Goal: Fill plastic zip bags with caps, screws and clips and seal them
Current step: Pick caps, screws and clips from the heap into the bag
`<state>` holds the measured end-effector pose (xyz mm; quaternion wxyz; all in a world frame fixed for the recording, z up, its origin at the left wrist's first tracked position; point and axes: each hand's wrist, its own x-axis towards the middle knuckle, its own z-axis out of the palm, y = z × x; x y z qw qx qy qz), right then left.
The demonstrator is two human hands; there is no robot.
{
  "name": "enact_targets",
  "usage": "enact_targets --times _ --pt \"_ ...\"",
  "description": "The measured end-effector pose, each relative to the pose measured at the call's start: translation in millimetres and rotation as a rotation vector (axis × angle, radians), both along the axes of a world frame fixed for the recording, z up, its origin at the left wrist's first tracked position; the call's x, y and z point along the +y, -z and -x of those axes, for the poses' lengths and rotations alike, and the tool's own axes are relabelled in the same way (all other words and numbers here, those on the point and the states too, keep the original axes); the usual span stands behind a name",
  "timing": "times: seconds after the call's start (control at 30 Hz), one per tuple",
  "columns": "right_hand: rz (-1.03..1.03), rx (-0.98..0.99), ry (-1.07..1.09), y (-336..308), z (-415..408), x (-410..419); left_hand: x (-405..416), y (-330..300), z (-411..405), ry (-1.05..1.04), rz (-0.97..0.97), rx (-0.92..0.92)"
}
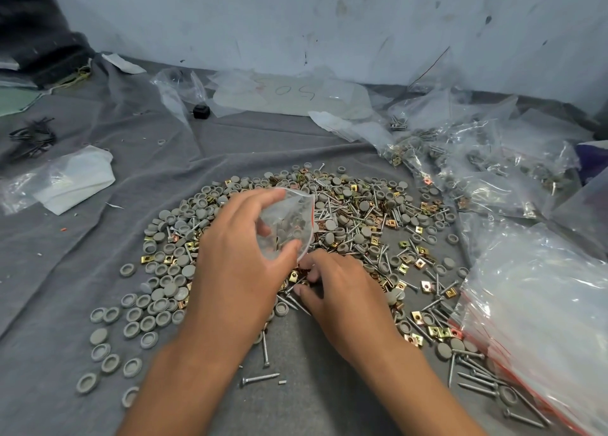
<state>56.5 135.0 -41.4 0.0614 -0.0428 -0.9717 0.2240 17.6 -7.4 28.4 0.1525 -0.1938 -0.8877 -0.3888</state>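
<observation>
Two hands are working over the pile: the left hand [243,238] is gripping an open zip bag [289,218] just above the heap, some grey caps already showing inside, while the right hand [335,284] is pinching at gold clips [294,276] just below the bag's mouth. Filling is apparently under way, not sealing. Next, the right is likely needing to lift its pick into the mouth, with screws [342,202] probably following.

head cam | looks forward-down (steeply) | close over grey cloth [65,271]
</observation>
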Motion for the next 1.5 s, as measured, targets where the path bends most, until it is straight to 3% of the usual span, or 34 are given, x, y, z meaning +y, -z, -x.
enact_targets --times 0.37,0.67,0.8,0.87,1.0,1.07,1.23,1.37,1.5 --pt "0.026 0.068 -0.036 2.3 -3.3 7.7 -1.1 0.6 -0.4 0.003 -0.006 -0.012" --pt "0.827 0.219 -0.047 -30.2 -4.3 25.8 0.8 4.6 1.5 0.052 0.007 -0.034" --pt "0.945 0.324 -0.028 -39.6 -8.3 24.5 0.9 7.8 1.5 0.077 0.023 -0.03" --pt "0.91 0.429 0.0 -43.8 -9.8 24.1 0.7 9.2 1.1 0.088 0.031 -0.024" --pt "0.488 0.639 -0.049 -50.0 -7.5 20.0 5.0 9.5 -1.7 0.111 0.057 -0.016" --pt "0.38 0.687 -0.031 -48.2 -6.7 18.7 6.6 9.4 -1.8 0.118 0.058 -0.004" --pt "0.527 0.77 0.012 -52.0 -14.6 25.2 5.6 12.3 -1.5 0.114 0.092 -0.015" --pt "0.496 0.824 -0.037 -57.0 -11.7 17.9 8.7 12.0 -2.8 0.138 0.063 -0.009" --pt "0.352 0.73 -0.086 -51.5 -7.6 16.4 8.2 11.7 -3.1 0.154 0.049 0.011"
